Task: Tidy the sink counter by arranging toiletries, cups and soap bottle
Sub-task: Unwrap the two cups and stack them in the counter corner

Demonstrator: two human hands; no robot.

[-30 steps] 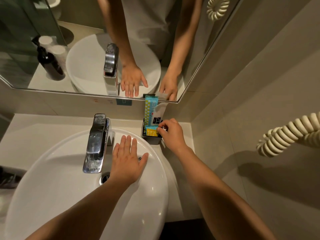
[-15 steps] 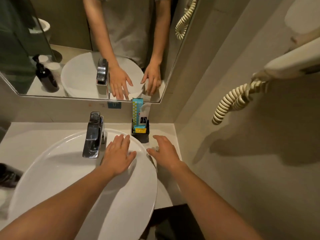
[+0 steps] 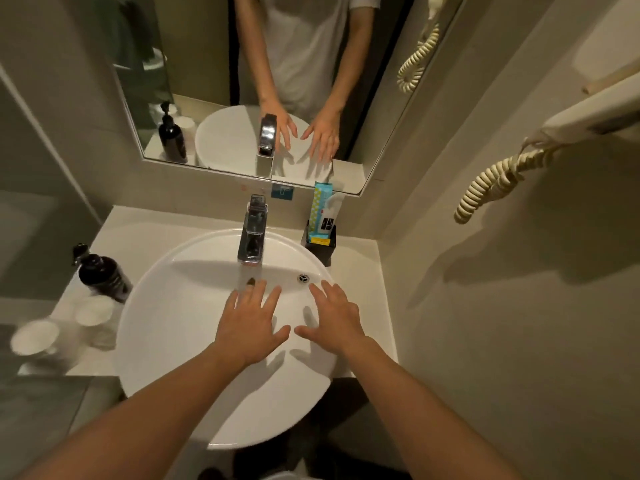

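Note:
My left hand (image 3: 251, 322) and my right hand (image 3: 332, 318) hover side by side over the white sink bowl (image 3: 173, 341), fingers spread, both holding nothing. A black holder (image 3: 322, 245) with packaged toiletries (image 3: 322, 211) stands at the back right of the counter, against the mirror. On the left of the counter stands a dark soap bottle (image 3: 102, 273) with a pump. In front of it are two white cups (image 3: 95, 318), the nearer cup (image 3: 34, 337) by the counter's left edge.
A chrome tap (image 3: 252, 232) rises behind the bowl, with the mirror (image 3: 242, 81) above it. A wall-mounted hair dryer (image 3: 588, 116) with a coiled cord (image 3: 491, 183) hangs on the right wall. The beige counter (image 3: 360, 271) ends at the wall on the right.
My right hand left the toiletry holder and drew back over the bowl. My left hand also came back from the tap. The view pulled away, bringing the bottle and cups into sight.

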